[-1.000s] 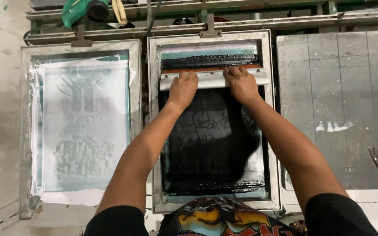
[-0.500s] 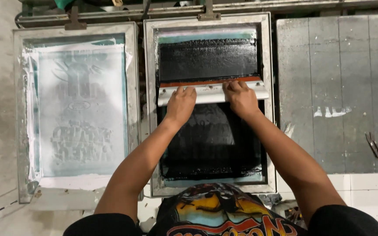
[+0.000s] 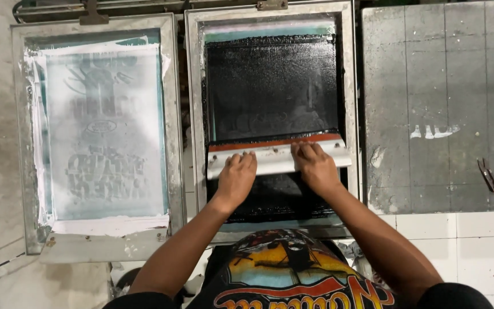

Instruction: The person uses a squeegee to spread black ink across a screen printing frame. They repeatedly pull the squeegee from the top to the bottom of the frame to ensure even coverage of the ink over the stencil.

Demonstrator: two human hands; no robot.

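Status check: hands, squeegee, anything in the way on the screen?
Left hand and right hand both pressing squeegee. Squeegee across black-inked screen, lower half. Nothing blocking.

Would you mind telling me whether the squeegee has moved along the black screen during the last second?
Yes. The squeegee has come down the screen frame, from its far end toward the person.

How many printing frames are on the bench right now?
2: one frame at left with pale mesh, one frame in the middle, black with ink, under both hands.
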